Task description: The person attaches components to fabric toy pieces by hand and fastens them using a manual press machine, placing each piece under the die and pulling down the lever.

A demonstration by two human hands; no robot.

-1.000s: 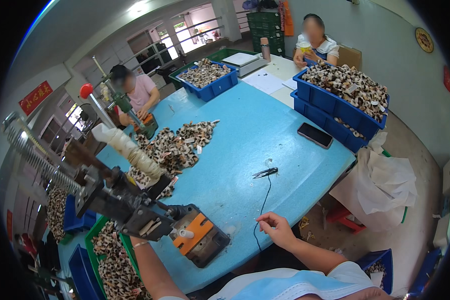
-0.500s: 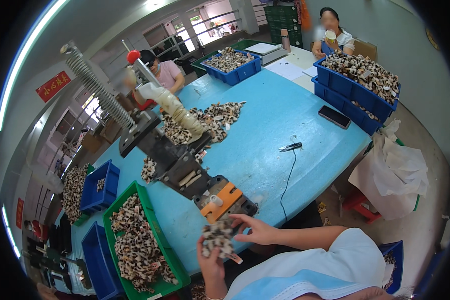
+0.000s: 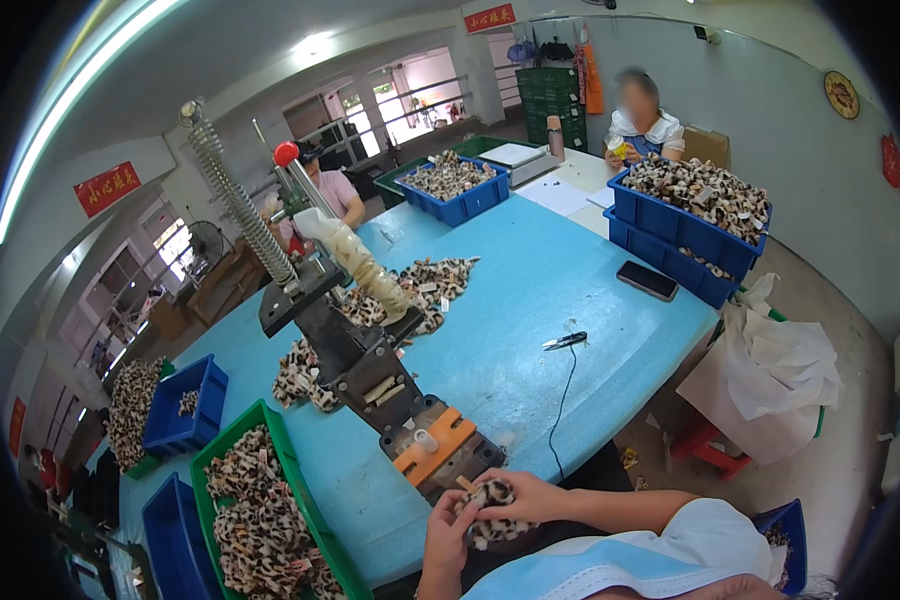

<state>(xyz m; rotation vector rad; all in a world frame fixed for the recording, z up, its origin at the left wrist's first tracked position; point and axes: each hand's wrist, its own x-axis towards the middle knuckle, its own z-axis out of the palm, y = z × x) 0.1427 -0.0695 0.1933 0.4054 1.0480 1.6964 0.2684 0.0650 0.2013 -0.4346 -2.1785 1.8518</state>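
Close to my body, at the table's near edge, both my hands hold a fuzzy plush piece (image 3: 498, 530) spotted black, white and brown. My left hand (image 3: 444, 535) grips its left side, fingers curled in. From the right, my right hand (image 3: 532, 498) closes over its top, thumb and fingers pressed on the fur. A small tan tip shows above the fingers. Just beyond my hands stands a dark metal hand press (image 3: 355, 360) with a coiled spring and a red knob. Its base carries an orange block (image 3: 455, 442) with a white peg (image 3: 425, 440).
Left of me stands a green crate (image 3: 325, 530) of plush pieces, beside blue bins (image 3: 160, 520). More pieces lie piled (image 3: 440, 285) behind the press. Thread snips (image 3: 567, 341) on a cord and a phone (image 3: 647, 281) lie rightward. Blue crates (image 3: 660, 240) stand far right; two people sit beyond.
My right hand, open and apart before, has closed on the plush piece. The piece has moved right and nearer my body. The view has shifted, and the far person's hand has lowered.
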